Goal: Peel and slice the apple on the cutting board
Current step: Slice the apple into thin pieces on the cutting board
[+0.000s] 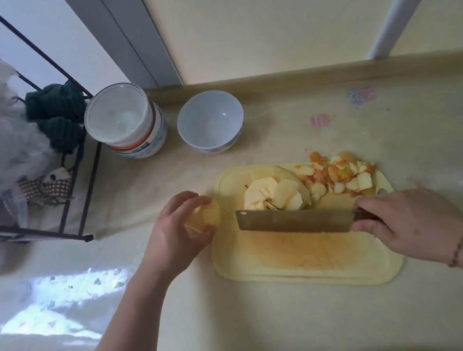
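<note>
A: Why does the cutting board (310,266) have so much bare space at the near side?

B: I'd say it is kept as working room. The cut fruit sits at the far side instead: the pale peeled apple slices (276,195) lie heaped at the far middle, and the peel scraps (340,174) are pushed to the far right corner, apart from the flesh.

A: And the cleaver (293,221)?

B: It stands on the board just in front of the slices, blade lengthwise. The right hand (410,225) has its fingers wrapped round the handle, probably to keep it ready while the next piece comes in.

A: Where is that piece?

B: The left hand (176,236) curls its fingers and thumb around a peeled apple chunk (204,215), held just off the board's left edge, above the counter (280,326). It looks to be on its way to the bare part for slicing.

A: The white bowl (210,120) behind?

B: It stands well apart from the board, beside a stack of containers (129,122); likely waiting for the slices.
</note>
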A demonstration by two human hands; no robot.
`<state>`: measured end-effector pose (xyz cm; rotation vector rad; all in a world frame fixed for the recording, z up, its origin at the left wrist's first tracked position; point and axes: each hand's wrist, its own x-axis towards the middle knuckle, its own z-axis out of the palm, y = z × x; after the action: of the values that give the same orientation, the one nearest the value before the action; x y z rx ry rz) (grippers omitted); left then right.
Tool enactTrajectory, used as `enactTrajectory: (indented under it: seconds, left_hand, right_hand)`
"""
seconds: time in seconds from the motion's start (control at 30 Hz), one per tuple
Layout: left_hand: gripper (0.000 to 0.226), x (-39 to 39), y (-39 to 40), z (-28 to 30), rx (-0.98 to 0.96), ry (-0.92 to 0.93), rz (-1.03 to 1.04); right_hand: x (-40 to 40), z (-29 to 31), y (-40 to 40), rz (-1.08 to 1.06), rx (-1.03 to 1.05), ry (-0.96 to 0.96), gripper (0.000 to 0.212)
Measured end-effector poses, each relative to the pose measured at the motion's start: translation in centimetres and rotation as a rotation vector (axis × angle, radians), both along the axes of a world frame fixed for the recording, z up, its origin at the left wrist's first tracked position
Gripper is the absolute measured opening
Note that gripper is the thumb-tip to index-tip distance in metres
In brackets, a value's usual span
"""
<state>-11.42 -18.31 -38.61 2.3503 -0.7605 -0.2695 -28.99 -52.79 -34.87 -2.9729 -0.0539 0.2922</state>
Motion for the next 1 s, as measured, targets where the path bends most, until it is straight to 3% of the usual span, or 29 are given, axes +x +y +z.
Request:
enactTrajectory:
  seconds: [0.43, 0.6, 1.0]
  left_hand:
    - [0.062, -0.1, -0.6, 0.0, 0.215, -0.104, -0.099]
    - [0.094, -1.6, -2.1, 0.4, 0.425, -0.069, -0.068]
    - [0.09, -1.9, -2.8, 0.9, 0.451, -0.035, -0.051]
  right_hand:
    - [2.7, -0.2, -0.4, -0.007, -0.004, -0.013, 0.054]
    - [2.9, 0.1, -0.3, -0.007, -0.036, -0.009, 0.048]
    - [4.3, 0.3, 0.7, -0.029, -0.048, 0.004, 0.039]
